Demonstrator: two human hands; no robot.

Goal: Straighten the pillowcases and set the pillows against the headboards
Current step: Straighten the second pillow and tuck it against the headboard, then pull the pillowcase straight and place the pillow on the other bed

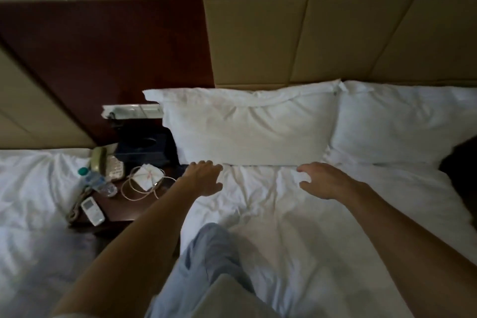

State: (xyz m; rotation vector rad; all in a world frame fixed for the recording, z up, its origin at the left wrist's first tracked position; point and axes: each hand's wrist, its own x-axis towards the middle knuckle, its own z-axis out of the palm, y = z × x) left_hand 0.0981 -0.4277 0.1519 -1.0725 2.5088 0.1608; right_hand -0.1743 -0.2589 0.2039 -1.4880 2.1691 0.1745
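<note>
A white pillow (247, 126) leans against the tan padded headboard (296, 41) at the left end of the bed. A second white pillow (402, 124) stands beside it on the right, also against the headboard. My left hand (205, 178) hovers with fingers spread just below the first pillow's lower left corner. My right hand (322, 179) is open over the rumpled white duvet (296, 227), just below that pillow's lower right corner. Neither hand holds anything. My knee in light blue trousers (214, 253) rests on the bed.
A dark wooden nightstand (121, 212) stands left of the bed with a telephone (103, 162), water bottle (96, 179), remote (93, 210), coiled cable (140, 186) and dark tissue box (144, 147). Another bed (33, 201) lies far left. A dark object (462, 162) sits at the right edge.
</note>
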